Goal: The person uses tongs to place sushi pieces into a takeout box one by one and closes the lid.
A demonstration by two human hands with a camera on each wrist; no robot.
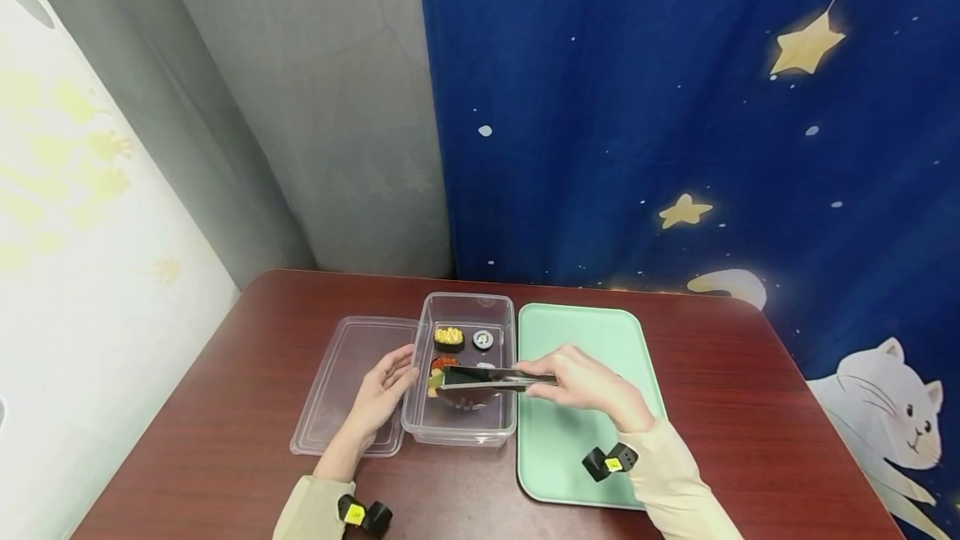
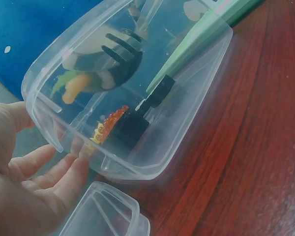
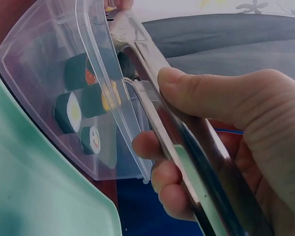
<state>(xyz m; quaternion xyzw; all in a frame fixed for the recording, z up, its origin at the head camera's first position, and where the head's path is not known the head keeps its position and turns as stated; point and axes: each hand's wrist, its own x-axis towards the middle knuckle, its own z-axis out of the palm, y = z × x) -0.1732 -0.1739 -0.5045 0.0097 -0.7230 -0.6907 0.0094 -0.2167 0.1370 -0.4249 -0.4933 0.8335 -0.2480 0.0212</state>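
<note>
My right hand (image 1: 581, 382) holds metal tongs (image 1: 498, 379), fingers and thumb wrapped around the two arms. Between the tong tips, over the clear plastic box (image 1: 457, 435), is a dark-wrapped sushi piece (image 2: 120, 73) with green and orange bits at one end. Inside the box sit a sushi piece with yellow topping (image 1: 449, 339), a round sushi roll (image 1: 483, 340) and a sushi piece with red topping (image 2: 115, 120); the tongs partly cover others. My left hand (image 1: 382, 390) rests against the box's left wall with loosely extended fingers.
A clear lid (image 1: 348, 382) lies left of the box, partly under my left hand. To the right, a mint-green tray (image 1: 577, 473) stands close beside the box. All of it is on a reddish-brown table (image 1: 232, 407), with curtains (image 1: 600, 107) behind.
</note>
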